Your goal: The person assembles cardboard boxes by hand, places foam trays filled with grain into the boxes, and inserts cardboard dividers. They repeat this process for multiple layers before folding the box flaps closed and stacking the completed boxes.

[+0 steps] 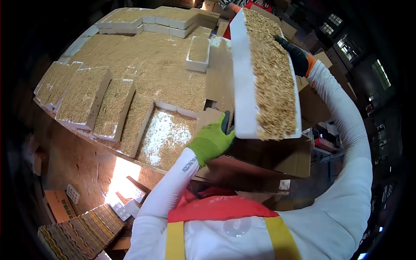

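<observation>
A long white foam tray (pixel 245 82) with a brown, grainy filling (pixel 273 73) is held tilted above an open cardboard box (pixel 273 156). My left hand (pixel 213 138), in a green glove with dark fingertips, grips the tray's lower left corner. On the far right side, my right hand (pixel 295 56), in a dark glove with an orange cuff, holds its edge, fingers curled over the rim. Left of the box, a table surface (pixel 143 56) is covered in the same grainy material.
Filled trays (pixel 82 95) line the table's left side, and more are stacked (pixel 169 19) at its back. A small filled block (pixel 198 54) lies near the box. Another person's sleeve (pixel 229 4) shows behind the tray. Corrugated sheets (pixel 82 234) are stacked at lower left.
</observation>
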A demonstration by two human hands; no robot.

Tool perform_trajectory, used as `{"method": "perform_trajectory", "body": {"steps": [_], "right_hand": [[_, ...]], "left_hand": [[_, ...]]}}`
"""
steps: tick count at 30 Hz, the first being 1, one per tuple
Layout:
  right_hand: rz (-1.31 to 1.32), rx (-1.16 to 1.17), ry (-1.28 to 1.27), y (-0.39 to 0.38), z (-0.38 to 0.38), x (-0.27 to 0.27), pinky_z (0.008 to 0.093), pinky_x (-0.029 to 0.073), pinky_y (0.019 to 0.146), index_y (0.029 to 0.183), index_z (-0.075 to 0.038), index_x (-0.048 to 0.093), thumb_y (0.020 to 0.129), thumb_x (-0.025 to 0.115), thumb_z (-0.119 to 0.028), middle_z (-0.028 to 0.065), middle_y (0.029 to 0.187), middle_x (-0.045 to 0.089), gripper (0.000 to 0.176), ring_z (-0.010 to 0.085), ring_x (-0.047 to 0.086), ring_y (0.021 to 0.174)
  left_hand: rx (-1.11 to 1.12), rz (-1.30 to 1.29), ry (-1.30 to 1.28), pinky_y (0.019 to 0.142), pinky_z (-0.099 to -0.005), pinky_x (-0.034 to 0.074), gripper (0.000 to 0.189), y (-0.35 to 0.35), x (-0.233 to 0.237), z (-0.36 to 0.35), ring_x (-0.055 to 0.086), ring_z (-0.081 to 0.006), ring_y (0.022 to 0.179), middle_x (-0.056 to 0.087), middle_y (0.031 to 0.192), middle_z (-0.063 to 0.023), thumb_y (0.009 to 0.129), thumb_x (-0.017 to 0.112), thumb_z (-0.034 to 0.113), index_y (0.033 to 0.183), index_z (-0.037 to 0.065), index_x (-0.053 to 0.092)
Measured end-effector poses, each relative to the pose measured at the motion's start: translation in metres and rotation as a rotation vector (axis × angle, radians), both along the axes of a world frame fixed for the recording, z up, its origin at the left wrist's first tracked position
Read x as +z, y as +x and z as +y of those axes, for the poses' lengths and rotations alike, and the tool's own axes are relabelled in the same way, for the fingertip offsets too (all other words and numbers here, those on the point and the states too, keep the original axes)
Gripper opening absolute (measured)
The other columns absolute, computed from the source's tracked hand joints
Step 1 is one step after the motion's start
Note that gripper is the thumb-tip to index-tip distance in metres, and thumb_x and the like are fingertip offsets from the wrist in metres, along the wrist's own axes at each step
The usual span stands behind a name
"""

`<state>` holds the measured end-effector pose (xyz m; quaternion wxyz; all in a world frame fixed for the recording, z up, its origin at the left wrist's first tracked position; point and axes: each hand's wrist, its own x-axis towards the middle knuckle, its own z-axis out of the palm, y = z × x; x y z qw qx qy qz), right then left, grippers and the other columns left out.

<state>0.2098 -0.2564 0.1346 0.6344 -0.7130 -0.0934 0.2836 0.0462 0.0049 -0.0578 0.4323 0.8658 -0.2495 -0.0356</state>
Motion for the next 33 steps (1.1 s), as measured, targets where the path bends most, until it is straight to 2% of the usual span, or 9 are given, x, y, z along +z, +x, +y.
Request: {"method": "perform_trajectory", "body": {"steps": [5,11,15,22,25,26,28,31,33], "right_hand": [[-0.391,0.210,-0.577,-0.031,-0.061,0.011,0.0362,0.034,0.111,0.148,-0.007,0.033,0.095,0.056,-0.044,0.0101,0.148,0.041,0.068,0.0203,0.042,0.133],[-0.249,0.339,-0.460,-0.055,-0.051,-0.034,0.0376,0.049,0.096,0.152,-0.008,0.020,0.070,0.087,-0.027,0.0140,0.143,0.045,0.108,0.0235,0.057,0.115],[-0.040,0.585,-0.448,-0.076,-0.013,-0.041,0.0368,0.039,0.107,0.142,-0.003,0.041,0.073,0.085,-0.022,0.0108,0.138,0.052,0.084,0.0189,0.050,0.123],[-0.236,0.678,-0.791,-0.101,-0.003,-0.062,0.0320,0.047,0.091,0.134,-0.004,0.050,0.083,0.074,-0.040,0.0100,0.116,0.066,0.067,0.0156,0.058,0.104],[-0.348,0.554,-0.904,-0.118,-0.005,-0.099,0.0361,0.046,0.090,0.140,-0.007,0.041,0.083,0.071,-0.049,0.0168,0.116,0.063,0.077,0.0223,0.060,0.104],[-0.448,0.569,-0.858,-0.114,-0.019,-0.137,0.0453,0.047,0.080,0.138,-0.008,0.040,0.083,0.066,-0.057,0.0228,0.096,0.065,0.078,0.0408,0.062,0.092],[-0.488,0.539,-0.895,-0.120,-0.011,-0.160,0.0436,0.047,0.082,0.137,-0.007,0.041,0.085,0.064,-0.055,0.0243,0.100,0.064,0.074,0.0413,0.061,0.094],[-0.507,0.456,-0.961,-0.126,-0.002,-0.159,0.0437,0.046,0.082,0.135,-0.007,0.044,0.087,0.065,-0.044,0.0240,0.105,0.063,0.064,0.0413,0.060,0.097],[-0.663,0.381,-0.908,-0.137,-0.007,-0.172,0.0439,0.047,0.083,0.133,-0.007,0.047,0.088,0.065,-0.041,0.0228,0.109,0.062,0.059,0.0413,0.060,0.097]], "left_hand": [[0.104,0.276,0.043,0.081,-0.0427,0.049,0.062,-0.005,0.022,0.001,0.064,-0.0388,0.093,0.065,0.100,-0.0241,0.094,0.050,0.049,0.145,0.016,0.039],[-0.075,-0.006,0.009,0.090,-0.0418,0.048,0.046,0.010,0.005,0.006,0.057,-0.0400,0.109,0.056,0.123,-0.0257,0.095,0.051,0.024,0.133,-0.001,0.044],[-0.248,-0.609,0.181,0.096,-0.0395,0.048,0.044,0.034,-0.020,0.015,0.054,-0.0415,0.116,0.052,0.132,-0.0229,0.086,0.056,0.009,0.129,0.000,0.048],[-0.121,-0.047,0.001,0.087,-0.0338,0.050,0.047,0.015,0.005,0.009,0.061,-0.0299,0.108,0.060,0.124,-0.0171,0.093,0.051,0.017,0.137,0.004,0.046],[-0.070,-0.385,-0.112,0.085,-0.0369,0.048,0.048,0.023,-0.038,0.003,0.063,-0.0350,0.100,0.067,0.106,-0.0203,0.099,0.041,0.039,0.133,0.006,0.050],[-0.029,-0.160,-0.050,0.086,-0.0387,0.048,0.049,0.010,-0.010,0.004,0.062,-0.0357,0.101,0.066,0.108,-0.0208,0.098,0.042,0.042,0.134,0.008,0.050],[0.104,0.221,0.050,0.090,-0.0411,0.047,0.051,-0.005,0.020,-0.008,0.061,-0.0370,0.103,0.062,0.116,-0.0219,0.097,0.043,0.046,0.135,0.012,0.050],[0.000,-0.648,0.098,0.081,-0.0378,0.053,0.047,0.013,-0.024,0.002,0.065,-0.0299,0.097,0.063,0.118,-0.0158,0.098,0.046,0.042,0.136,0.014,0.050],[-0.039,-0.125,-0.137,0.077,-0.0331,0.054,0.045,0.016,-0.026,0.010,0.065,-0.0237,0.096,0.063,0.117,-0.0119,0.098,0.047,0.039,0.136,0.014,0.050]]}}
